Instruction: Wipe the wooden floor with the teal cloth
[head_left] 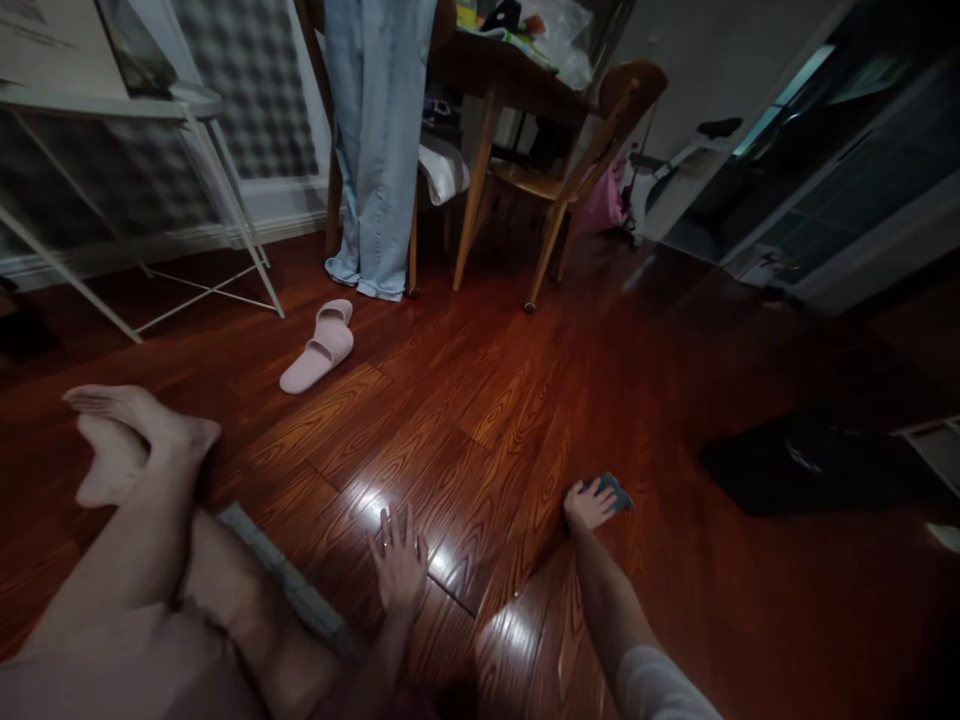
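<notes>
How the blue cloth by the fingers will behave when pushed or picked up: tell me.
The cloth is probably floppy and light, since it looks thin and lies low under the spread right hand. Pushed, it would likely slide fairly easily, as the wooden floor looks smooth and glossy. It seems unlikely to roll, lying so flat.

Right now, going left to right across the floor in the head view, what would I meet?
Bare feet → pink slipper → left hand, spread on the floor → right hand, resting on a bluish cloth → black bag-like thing.
</notes>
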